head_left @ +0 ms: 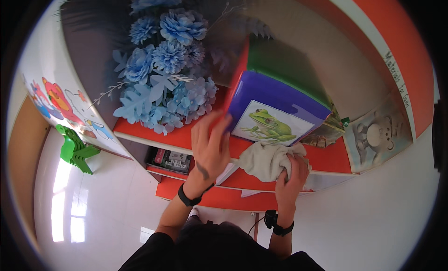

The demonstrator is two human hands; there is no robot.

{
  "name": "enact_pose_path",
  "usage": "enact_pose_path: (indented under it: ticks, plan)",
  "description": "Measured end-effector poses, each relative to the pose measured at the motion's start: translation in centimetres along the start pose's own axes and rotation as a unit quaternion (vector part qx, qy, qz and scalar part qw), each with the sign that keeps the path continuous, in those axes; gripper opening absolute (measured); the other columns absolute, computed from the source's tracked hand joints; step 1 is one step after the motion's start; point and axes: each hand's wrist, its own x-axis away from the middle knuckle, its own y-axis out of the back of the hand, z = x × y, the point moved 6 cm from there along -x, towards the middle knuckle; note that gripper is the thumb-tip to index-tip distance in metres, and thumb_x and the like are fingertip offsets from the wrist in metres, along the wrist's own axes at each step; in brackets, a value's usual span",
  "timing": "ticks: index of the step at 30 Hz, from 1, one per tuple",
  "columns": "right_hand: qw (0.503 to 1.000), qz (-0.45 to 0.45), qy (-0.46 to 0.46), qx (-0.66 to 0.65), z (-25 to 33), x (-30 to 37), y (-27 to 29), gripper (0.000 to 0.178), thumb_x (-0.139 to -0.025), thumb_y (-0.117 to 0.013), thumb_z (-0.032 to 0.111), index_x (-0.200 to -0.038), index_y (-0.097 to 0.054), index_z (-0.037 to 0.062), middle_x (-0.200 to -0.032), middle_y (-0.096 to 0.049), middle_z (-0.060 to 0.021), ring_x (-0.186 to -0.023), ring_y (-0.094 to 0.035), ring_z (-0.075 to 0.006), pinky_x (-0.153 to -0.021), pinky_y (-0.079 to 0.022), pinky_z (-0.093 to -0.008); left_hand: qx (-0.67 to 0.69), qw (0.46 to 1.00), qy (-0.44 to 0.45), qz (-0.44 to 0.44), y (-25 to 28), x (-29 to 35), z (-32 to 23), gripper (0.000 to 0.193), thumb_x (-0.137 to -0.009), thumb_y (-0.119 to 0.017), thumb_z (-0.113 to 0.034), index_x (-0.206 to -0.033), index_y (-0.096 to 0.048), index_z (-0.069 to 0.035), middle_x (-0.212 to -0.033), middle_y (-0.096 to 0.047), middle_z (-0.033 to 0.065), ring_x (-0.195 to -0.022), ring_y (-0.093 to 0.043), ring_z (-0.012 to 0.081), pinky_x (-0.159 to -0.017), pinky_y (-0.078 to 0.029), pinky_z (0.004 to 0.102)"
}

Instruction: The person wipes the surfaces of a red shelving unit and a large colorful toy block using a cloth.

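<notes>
A large box (284,98) with purple, green and red sides stands at a slant on the red shelf top. Its purple face carries a frog picture (266,124). My left hand (210,142) is at the box's lower left corner, its fingers stretched out and slightly blurred; whether they press on the box I cannot tell. In my right hand (291,175) is a bunched pale cloth (266,161), held at the shelf's front edge just below the frog picture.
Blue artificial flowers (163,79) fill the shelf's left part. A bear picture (375,135) hangs at the right. Below is a compartment holding a dark box (170,160). Stacked green plastic chairs (77,147) stand on the glossy floor (112,205) beside the decorated side panel (60,103).
</notes>
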Motion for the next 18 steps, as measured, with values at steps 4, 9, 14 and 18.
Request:
enact_pose_path:
  ticks: [4,9,14,18]
  plan:
    - [0.999,0.01,-0.031,-0.002,2.4,0.6,-0.9,0.042,-0.076,-0.05,0.0,-0.118,-0.059,0.0033,-0.122,-0.056,-0.018,-0.118,-0.049,-0.0383,-0.104,-0.032,-0.0498,0.141,0.978,-0.07,0.136,0.3,3.0,-3.3,0.054,-0.072,-0.072,-0.008,-0.125,-0.06,-0.005,-0.132,-0.054,0.0155,-0.115,-0.053,0.0315,-0.095,-0.043,0.0474]
    - [0.998,-0.02,-0.039,-0.038,2.3,1.2,-1.3,0.045,-0.072,-0.05,0.002,-0.116,-0.058,0.0022,-0.116,-0.054,-0.0191,-0.108,-0.049,-0.0384,-0.099,-0.034,-0.0491,0.091,0.95,-0.024,0.298,-3.1,4.6,-6.1,0.052,-0.077,-0.069,-0.018,-0.128,-0.061,-0.009,-0.136,-0.052,0.0154,-0.123,-0.051,0.0326,-0.105,-0.035,0.0505]
    - [0.998,-0.024,-0.035,-0.045,1.6,1.4,-0.9,0.046,-0.068,-0.054,0.004,-0.114,-0.06,0.0036,-0.113,-0.055,-0.0167,-0.102,-0.05,-0.0362,-0.095,-0.036,-0.0472,0.111,0.95,-0.037,0.29,-2.6,4.2,-5.4,0.057,-0.075,-0.07,-0.015,-0.13,-0.059,-0.009,-0.14,-0.048,0.0201,-0.126,-0.047,0.0377,-0.107,-0.031,0.0509]
    - [0.997,-0.039,0.008,-0.063,0.6,1.3,-0.4,0.046,-0.065,-0.057,0.008,-0.11,-0.062,0.0054,-0.11,-0.056,-0.0154,-0.101,-0.051,-0.0339,-0.088,-0.038,-0.0437,0.0,0.962,-0.018,0.273,-4.7,4.6,-6.5,0.063,-0.068,-0.062,0.0,-0.13,-0.06,-0.008,-0.144,-0.042,0.0237,-0.127,-0.045,0.0413,-0.106,-0.029,0.0511]
